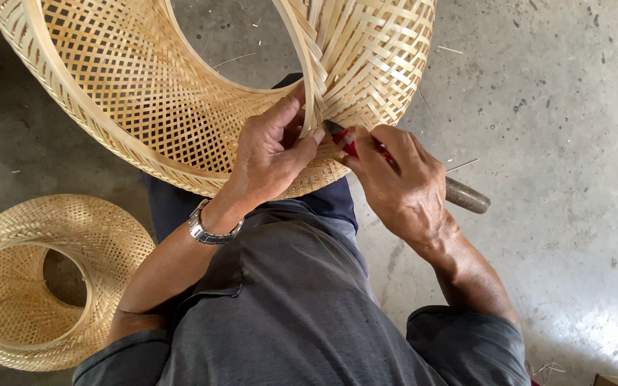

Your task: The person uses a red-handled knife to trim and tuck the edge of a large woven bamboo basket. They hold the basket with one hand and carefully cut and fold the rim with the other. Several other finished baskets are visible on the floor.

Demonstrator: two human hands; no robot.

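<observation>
A large woven bamboo shade point(151, 93) rests against my lap, its open ring facing up. My left hand point(270, 154) pinches the shade's rim where several pale strips bunch together, a metal watch point(209, 230) on that wrist. My right hand point(395, 182) is closed around a red-handled cutting tool point(343, 139), whose tip touches the rim right beside my left thumb. Most of the tool is hidden inside the fist.
A second, smaller woven bamboo shade point(33, 282) lies on the concrete floor point(559, 143) at the lower left. A dark cylindrical handle point(466, 195) lies on the floor behind my right hand. Thin bamboo slivers are scattered around.
</observation>
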